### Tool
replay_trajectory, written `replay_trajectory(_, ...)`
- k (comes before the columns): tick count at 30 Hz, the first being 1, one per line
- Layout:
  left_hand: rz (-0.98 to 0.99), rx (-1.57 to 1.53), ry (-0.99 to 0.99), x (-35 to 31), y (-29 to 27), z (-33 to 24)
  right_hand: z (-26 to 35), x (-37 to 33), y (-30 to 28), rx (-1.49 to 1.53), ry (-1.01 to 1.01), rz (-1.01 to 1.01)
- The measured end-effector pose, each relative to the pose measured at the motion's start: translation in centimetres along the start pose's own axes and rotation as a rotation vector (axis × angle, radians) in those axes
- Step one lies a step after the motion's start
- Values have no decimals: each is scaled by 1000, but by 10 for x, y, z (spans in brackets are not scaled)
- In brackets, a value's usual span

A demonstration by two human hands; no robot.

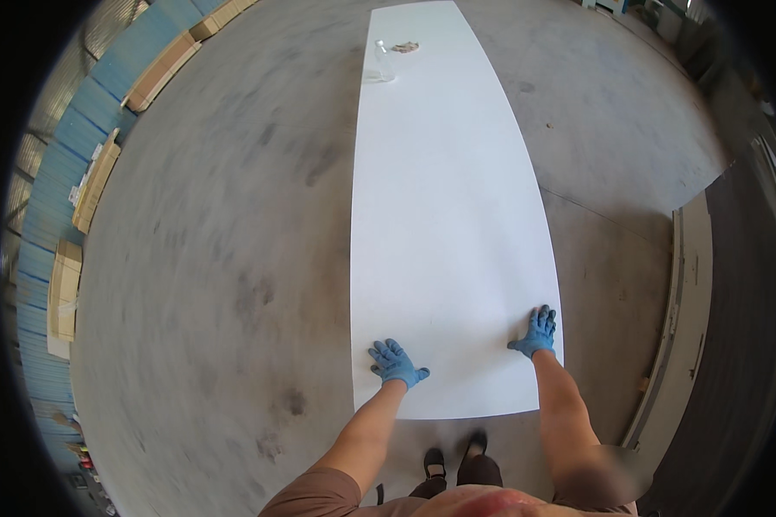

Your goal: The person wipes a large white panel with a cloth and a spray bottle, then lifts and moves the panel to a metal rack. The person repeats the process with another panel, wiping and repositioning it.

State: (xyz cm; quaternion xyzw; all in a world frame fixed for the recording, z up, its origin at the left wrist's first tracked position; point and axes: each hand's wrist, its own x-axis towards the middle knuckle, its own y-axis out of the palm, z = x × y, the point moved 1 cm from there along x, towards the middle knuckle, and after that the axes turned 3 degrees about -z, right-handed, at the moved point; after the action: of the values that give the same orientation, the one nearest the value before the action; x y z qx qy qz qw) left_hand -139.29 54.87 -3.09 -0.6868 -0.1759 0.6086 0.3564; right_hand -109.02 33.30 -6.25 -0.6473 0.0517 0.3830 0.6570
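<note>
A long white panel (444, 198) is seen stretched lengthwise away from the person, its near end just in front of the body and its far end close to the upper edge of the view. On its near part both hands are laid palm down, well apart, with nothing gripped in either. The left hand (396, 364), covered by a blue glove, is placed near the panel's left edge, its fingers spread and its thumb pointed inward. The right hand (536, 333), gloved in the same blue (the fingertips are darkened), is set a little farther forward, close beside the right edge, also with fingers spread.

At the far end, a clear bottle (383, 62) is placed near the left edge, and a crumpled rag (406, 47) is left just beside it, to its right. Below the panel, a grey concrete floor (215, 224) is shown, marked by dark smudges. Two dark shoes (435, 463) are seen on it, just beyond the near end. Along the left, cardboard cartons (65, 289) are lined up by a blue wall (43, 284). At the right, a large dark surface (737, 319) is bordered by a pale edge.
</note>
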Motion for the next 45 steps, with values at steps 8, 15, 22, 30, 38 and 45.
replay_trajectory(8, 26, 5, -63, 120, -48, -221, -44, 227, -108, -36, -3, 34)
replay_trajectory(15, 19, -13, -88, 295, -219, -370, 33, 460, -257, -54, -111, -68)
replay_trajectory(22, -1, -31, -110, 464, -381, -488, 109, 639, -368, -66, 49, -35)
replay_trajectory(30, 53, 3, -104, 681, -615, -649, 228, 927, -535, 10, 72, -18)
replay_trajectory(38, 16, -37, -92, 898, -841, -821, 346, 1214, -717, 91, 14, -94)
replay_trajectory(45, -16, -57, -109, 1109, -1085, -959, 500, 1482, -906, 69, -3, -48)
